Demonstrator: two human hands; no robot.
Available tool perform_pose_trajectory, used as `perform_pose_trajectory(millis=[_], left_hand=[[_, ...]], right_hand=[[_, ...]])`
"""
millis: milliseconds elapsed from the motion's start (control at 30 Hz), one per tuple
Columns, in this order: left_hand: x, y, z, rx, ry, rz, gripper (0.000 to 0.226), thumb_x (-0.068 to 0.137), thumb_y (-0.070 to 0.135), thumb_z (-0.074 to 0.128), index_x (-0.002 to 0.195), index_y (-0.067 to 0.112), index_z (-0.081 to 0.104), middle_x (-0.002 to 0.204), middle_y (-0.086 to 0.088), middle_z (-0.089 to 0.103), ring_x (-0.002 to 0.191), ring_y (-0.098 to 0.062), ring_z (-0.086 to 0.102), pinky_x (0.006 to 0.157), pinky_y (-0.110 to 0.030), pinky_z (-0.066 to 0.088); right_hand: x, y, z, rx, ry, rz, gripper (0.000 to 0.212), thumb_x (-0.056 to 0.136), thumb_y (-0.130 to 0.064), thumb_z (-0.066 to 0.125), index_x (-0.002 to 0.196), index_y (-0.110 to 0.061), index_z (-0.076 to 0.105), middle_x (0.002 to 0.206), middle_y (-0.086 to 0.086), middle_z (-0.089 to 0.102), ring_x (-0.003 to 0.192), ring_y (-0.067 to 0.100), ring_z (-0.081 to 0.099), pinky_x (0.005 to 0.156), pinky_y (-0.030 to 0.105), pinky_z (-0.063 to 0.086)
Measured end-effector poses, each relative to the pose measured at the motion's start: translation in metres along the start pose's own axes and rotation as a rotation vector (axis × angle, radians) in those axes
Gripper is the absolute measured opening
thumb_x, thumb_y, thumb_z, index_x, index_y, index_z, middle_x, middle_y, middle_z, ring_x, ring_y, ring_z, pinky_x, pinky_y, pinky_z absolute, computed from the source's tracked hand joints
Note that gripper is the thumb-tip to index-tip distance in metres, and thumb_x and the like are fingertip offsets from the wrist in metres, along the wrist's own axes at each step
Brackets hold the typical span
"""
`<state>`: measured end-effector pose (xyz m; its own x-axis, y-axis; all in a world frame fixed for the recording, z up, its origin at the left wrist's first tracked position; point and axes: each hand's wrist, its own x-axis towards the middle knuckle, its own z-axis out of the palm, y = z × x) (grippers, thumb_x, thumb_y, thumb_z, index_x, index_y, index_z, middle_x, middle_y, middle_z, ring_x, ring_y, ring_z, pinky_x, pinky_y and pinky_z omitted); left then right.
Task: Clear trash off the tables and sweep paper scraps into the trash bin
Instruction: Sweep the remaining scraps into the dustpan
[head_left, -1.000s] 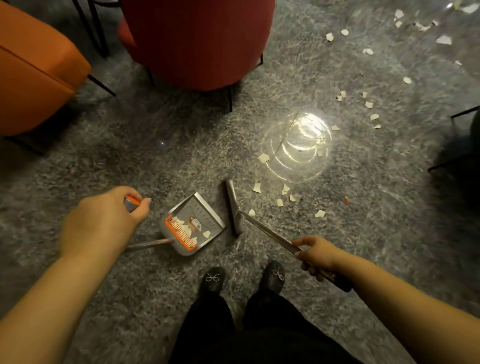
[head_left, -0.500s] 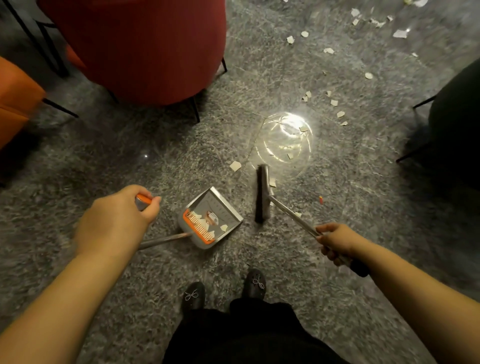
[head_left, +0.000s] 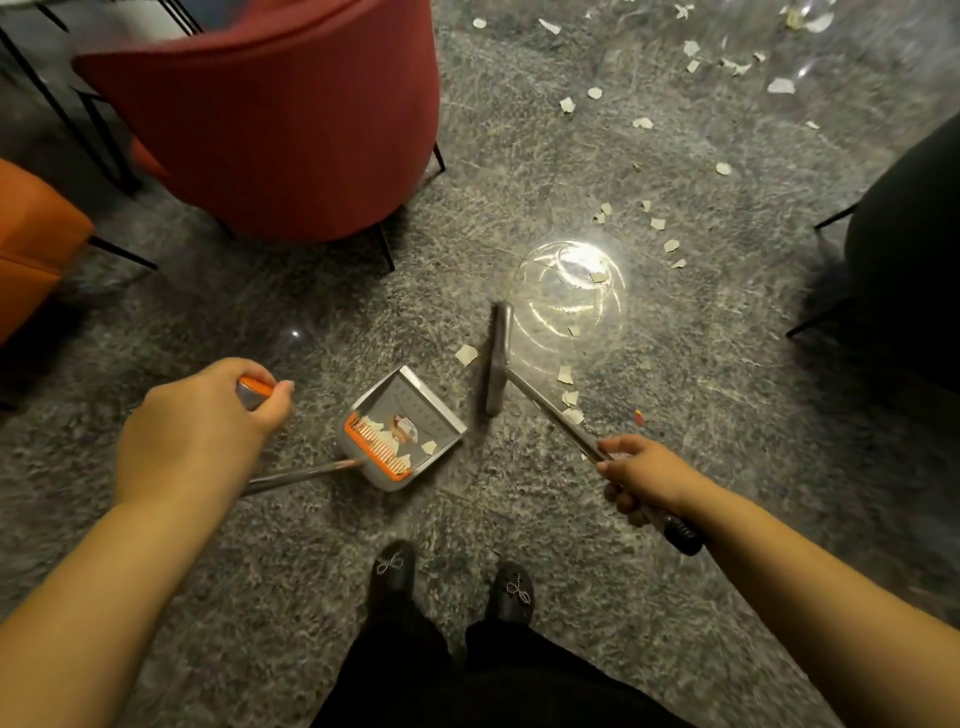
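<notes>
My left hand (head_left: 200, 426) grips the orange-tipped top of a long-handled grey dustpan (head_left: 402, 428), which stands on the grey floor and holds several paper scraps by its orange comb. My right hand (head_left: 641, 478) grips the handle of a grey broom. The broom head (head_left: 498, 358) rests on the floor just right of the pan. One paper scrap (head_left: 466, 355) lies between broom head and pan. Several more scraps (head_left: 569, 400) lie right of the broom shaft, and others (head_left: 657, 223) are scattered toward the upper right.
A red armchair (head_left: 280, 119) stands at upper left, an orange chair (head_left: 31, 244) at the far left, a dark chair (head_left: 909, 244) at the right edge. A bright light reflection (head_left: 571, 291) glares on the glossy floor. My black shoes (head_left: 452, 577) stand below the pan.
The broom head has swung further from the pan's mouth to stand upright beside the glare. The view has shifted left and forward. Both hands keep their grips.
</notes>
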<state>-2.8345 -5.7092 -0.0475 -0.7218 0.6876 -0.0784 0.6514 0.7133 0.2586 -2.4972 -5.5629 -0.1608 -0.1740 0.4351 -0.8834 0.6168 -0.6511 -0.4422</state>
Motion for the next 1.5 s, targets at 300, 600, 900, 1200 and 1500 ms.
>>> perform_pose_trajectory(millis=[300, 600, 900, 1200, 1500], left_hand=[[0.059, -0.024, -0.007, 0.065, -0.051, 0.067, 0.020, 0.085, 0.050, 0.066, 0.085, 0.030, 0.065, 0.067, -0.004, 0.057, 0.064, -0.029, 0.050, 0.056, -0.032, 0.041], [0.132, -0.027, -0.003, 0.127, -0.160, 0.238, 0.020, 0.085, 0.048, 0.067, 0.089, 0.029, 0.068, 0.061, 0.006, 0.047, 0.068, -0.031, 0.060, 0.056, -0.030, 0.037], [0.176, 0.025, 0.011, 0.132, -0.302, 0.458, 0.020, 0.088, 0.052, 0.062, 0.093, 0.033, 0.066, 0.056, 0.016, 0.041, 0.058, -0.018, 0.045, 0.054, -0.030, 0.034], [0.175, 0.096, 0.034, 0.099, -0.351, 0.644, 0.021, 0.088, 0.046, 0.064, 0.097, 0.028, 0.070, 0.078, -0.002, 0.068, 0.079, -0.031, 0.063, 0.060, -0.031, 0.039], [0.176, 0.138, 0.027, 0.115, -0.306, 0.587, 0.020, 0.088, 0.050, 0.063, 0.095, 0.032, 0.068, 0.074, 0.003, 0.065, 0.068, -0.020, 0.049, 0.060, -0.030, 0.037]], right_hand=[[0.048, -0.055, 0.074, 0.037, -0.073, -0.049, 0.040, 0.098, -0.010, 0.049, 0.137, -0.014, 0.042, 0.068, 0.013, 0.051, 0.039, 0.014, 0.043, 0.038, 0.022, 0.036], [0.077, -0.083, 0.111, 0.136, -0.021, 0.046, 0.042, 0.098, -0.007, 0.049, 0.138, -0.015, 0.042, 0.064, 0.011, 0.046, 0.040, 0.014, 0.041, 0.039, 0.019, 0.033], [0.050, -0.050, 0.085, 0.375, 0.132, 0.173, 0.021, 0.099, -0.004, 0.039, 0.116, -0.003, 0.052, 0.058, 0.008, 0.039, 0.032, 0.010, 0.035, 0.041, 0.014, 0.030], [0.026, -0.016, 0.042, 0.476, 0.224, 0.176, 0.017, 0.099, -0.001, 0.038, 0.113, -0.002, 0.047, 0.058, 0.008, 0.035, 0.032, 0.010, 0.035, 0.036, 0.015, 0.029], [0.031, -0.045, 0.020, 0.285, 0.218, 0.101, 0.035, 0.098, -0.008, 0.048, 0.131, -0.018, 0.043, 0.062, 0.010, 0.048, 0.036, 0.013, 0.041, 0.037, 0.018, 0.034]])
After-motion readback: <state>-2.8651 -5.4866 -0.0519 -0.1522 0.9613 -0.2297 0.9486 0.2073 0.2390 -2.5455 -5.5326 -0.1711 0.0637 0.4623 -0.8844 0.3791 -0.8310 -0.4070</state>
